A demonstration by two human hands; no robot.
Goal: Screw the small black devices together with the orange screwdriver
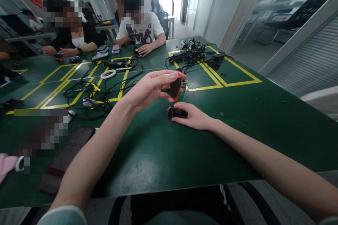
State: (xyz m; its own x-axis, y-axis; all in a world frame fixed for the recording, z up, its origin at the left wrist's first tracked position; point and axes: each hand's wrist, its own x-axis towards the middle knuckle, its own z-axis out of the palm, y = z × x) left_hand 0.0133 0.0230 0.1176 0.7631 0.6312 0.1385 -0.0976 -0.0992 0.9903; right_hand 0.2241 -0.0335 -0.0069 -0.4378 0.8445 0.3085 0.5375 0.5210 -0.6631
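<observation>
My left hand [153, 89] is closed around the handle of a screwdriver [174, 89], black with orange-red ends. The tool stands nearly upright, its shaft pointing down at a small black part [173, 114] on the green table. Whether the tip sits in a screw is too small to see. My right hand [194, 116] rests on the table with its fingers closed on that black part, holding it from the right side. Much of the part is hidden by my fingers. Just behind the screwdriver is a small metallic object [184, 83], partly covered by my left fingers.
Tangled black cables [97, 102] lie left, near a white ring [108, 74] and a black-handled tool [116, 64]. Another heap of black cables [192, 54] is at the back right. A dark brown flat case [68, 158] lies near left. Two people sit across the green table [237, 140].
</observation>
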